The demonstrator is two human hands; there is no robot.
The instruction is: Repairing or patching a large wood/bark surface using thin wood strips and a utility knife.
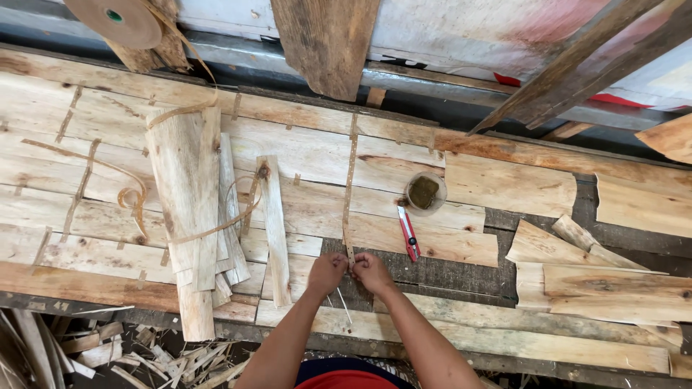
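Both my hands meet at the near end of a long thin brown tape strip (349, 187) that runs away from me across a joint between wood veneer sheets (303, 155). My left hand (326, 272) and my right hand (373, 272) pinch the strip's near end between their fingertips, knuckles almost touching. The strip lies flat along the seam up to the far edge of the sheets.
A red utility knife (409, 233) lies just right of the strip, beside a small round cup (425, 192) of dark liquid. Loose veneer pieces (189, 209) pile at left, more (605, 281) at right. A tape roll (115, 20) hangs top left; scraps (108, 353) litter the floor.
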